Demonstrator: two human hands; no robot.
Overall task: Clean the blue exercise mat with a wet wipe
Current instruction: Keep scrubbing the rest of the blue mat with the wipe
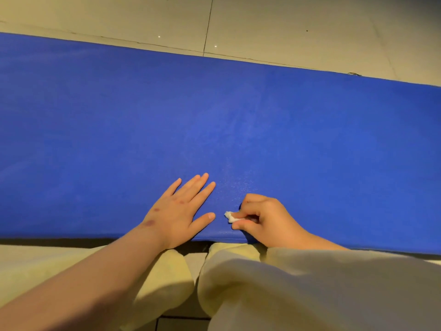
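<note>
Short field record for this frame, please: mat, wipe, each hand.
mat: blue, lying flat on tiled floor
wipe: small white wad, close to the mat's near edge
left hand: flat on the mat, fingers straight, holding nothing
right hand: pinches the wipe, down on the mat

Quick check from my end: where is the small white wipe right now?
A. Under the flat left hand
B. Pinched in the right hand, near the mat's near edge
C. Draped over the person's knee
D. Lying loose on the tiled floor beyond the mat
B: the small crumpled white wet wipe is pinched in the curled fingers of the right hand, on the blue foam exercise mat near its near edge; the left hand lies flat and holds nothing.
</note>
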